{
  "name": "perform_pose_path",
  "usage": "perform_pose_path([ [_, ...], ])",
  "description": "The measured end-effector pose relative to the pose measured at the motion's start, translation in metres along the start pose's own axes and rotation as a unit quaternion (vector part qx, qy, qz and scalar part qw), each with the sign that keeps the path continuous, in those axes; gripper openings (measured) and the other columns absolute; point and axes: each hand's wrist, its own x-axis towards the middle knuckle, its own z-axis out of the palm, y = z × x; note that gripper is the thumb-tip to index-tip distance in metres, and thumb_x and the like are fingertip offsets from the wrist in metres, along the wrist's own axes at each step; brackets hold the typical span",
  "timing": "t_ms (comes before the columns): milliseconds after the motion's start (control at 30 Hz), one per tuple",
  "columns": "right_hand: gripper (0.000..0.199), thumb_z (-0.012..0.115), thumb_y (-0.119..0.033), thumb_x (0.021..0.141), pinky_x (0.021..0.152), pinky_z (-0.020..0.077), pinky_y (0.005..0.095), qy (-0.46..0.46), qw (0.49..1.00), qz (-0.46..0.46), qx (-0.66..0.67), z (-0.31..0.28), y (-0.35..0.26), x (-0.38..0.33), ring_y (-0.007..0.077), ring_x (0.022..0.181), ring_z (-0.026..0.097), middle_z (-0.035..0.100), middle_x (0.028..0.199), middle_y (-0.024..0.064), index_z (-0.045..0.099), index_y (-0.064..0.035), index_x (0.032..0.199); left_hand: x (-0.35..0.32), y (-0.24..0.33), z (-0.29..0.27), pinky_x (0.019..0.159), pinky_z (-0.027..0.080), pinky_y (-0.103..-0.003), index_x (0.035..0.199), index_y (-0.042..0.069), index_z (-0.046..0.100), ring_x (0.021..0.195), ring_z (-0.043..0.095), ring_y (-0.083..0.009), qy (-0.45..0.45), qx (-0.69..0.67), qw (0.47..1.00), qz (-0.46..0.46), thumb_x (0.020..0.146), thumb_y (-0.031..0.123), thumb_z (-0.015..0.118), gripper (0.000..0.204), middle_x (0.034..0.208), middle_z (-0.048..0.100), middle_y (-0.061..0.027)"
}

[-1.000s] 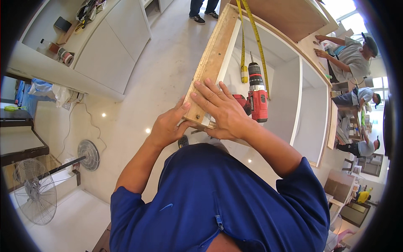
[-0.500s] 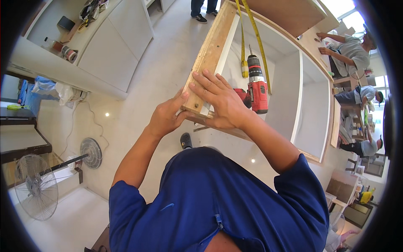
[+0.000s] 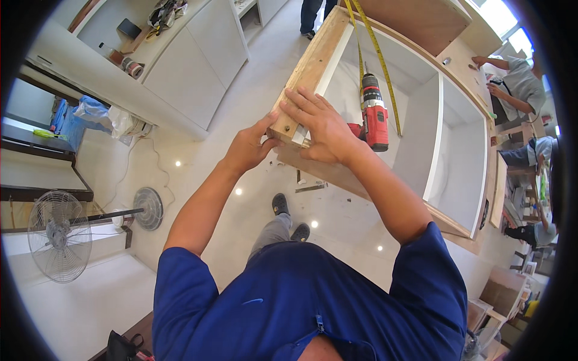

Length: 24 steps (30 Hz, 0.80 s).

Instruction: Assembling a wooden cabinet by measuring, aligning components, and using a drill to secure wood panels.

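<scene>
A wooden cabinet with a white interior (image 3: 415, 123) lies on my right, edged by a raw wooden strip (image 3: 319, 57). At the strip's near corner, my left hand (image 3: 248, 147) has its fingers and thumb around the end. My right hand (image 3: 322, 125) rests flat with its fingers laid over the strip and the white edge beside it. Just right of that hand lies a red and black cordless drill (image 3: 376, 123), its bit pointing away. A yellow tape measure (image 3: 380, 57) has its blade stretched out beside the drill.
A standing fan (image 3: 59, 234) with a round base is on the left. White cupboards (image 3: 198, 66) line the far left. Offcuts (image 3: 310, 188) and debris lie on the floor by my shoes (image 3: 280, 204). Several people (image 3: 518, 84) work at the right; another person's legs (image 3: 310, 15) stand at the far end.
My view has shifted, so the fan and cupboards sit further right. More floor shows, with my legs and both shoes. Both hands stay at the strip's corner.
</scene>
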Motion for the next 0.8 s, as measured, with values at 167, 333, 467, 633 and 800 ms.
perform_pose_path([
  [167, 0.095, 0.080, -0.023, 0.067, 0.125, 0.0278, 0.0490, -0.007, 1.000, -0.001, -0.021, -0.001, -0.003, 0.000, 0.0363, 0.153, 0.028, 0.034, 0.165, 0.0121, 0.044, -0.0124, 0.154, 0.002, 0.006, -0.004, 0.089, 0.059, -0.043, 0.149, 0.016, 0.042, 0.110, 0.070, -0.0362, 0.010, 0.016, 0.999, 0.035, 0.086, 0.017, 0.082, 0.075, 0.130, 0.068, -0.0182],
  [333, 0.105, 0.083, -0.019, 0.058, 0.125, 0.0287, 0.0474, 0.004, 1.000, 0.008, -0.024, -0.001, -0.007, 0.001, 0.0372, 0.153, 0.028, 0.034, 0.165, 0.0121, 0.043, -0.0119, 0.155, 0.005, 0.009, -0.007, 0.089, 0.059, -0.044, 0.148, 0.015, 0.043, 0.108, 0.070, -0.0387, 0.006, 0.035, 0.997, 0.071, 0.088, 0.022, 0.080, 0.071, 0.129, 0.067, -0.0202],
  [467, 0.092, 0.081, -0.024, 0.068, 0.125, 0.0286, 0.0479, -0.011, 0.999, 0.010, -0.028, -0.006, -0.010, 0.002, 0.0357, 0.153, 0.029, 0.036, 0.164, 0.0121, 0.046, -0.0120, 0.152, 0.005, 0.011, -0.005, 0.087, 0.060, -0.041, 0.144, 0.009, 0.049, 0.107, 0.072, -0.0349, 0.012, 0.056, 0.997, 0.060, 0.087, 0.019, 0.082, 0.066, 0.122, 0.070, -0.0211],
  [633, 0.096, 0.081, -0.018, 0.063, 0.126, 0.0281, 0.0469, -0.027, 0.999, 0.032, -0.023, -0.008, -0.017, 0.005, 0.0355, 0.153, 0.028, 0.036, 0.164, 0.0116, 0.046, -0.0142, 0.153, 0.007, 0.002, -0.004, 0.076, 0.061, -0.043, 0.147, 0.011, 0.044, 0.096, 0.072, -0.0383, 0.029, 0.070, 0.989, 0.130, 0.087, 0.016, 0.079, 0.070, 0.129, 0.066, -0.0223],
  [800, 0.106, 0.082, -0.010, 0.057, 0.125, 0.0302, 0.0473, -0.026, 0.999, 0.036, 0.003, -0.010, -0.017, 0.006, 0.0360, 0.154, 0.027, 0.033, 0.166, 0.0105, 0.044, -0.0154, 0.156, 0.011, -0.002, -0.002, 0.076, 0.061, -0.043, 0.145, 0.007, 0.047, 0.095, 0.073, -0.0384, 0.049, 0.065, 0.983, 0.165, 0.085, 0.012, 0.078, 0.067, 0.133, 0.064, -0.0238],
])
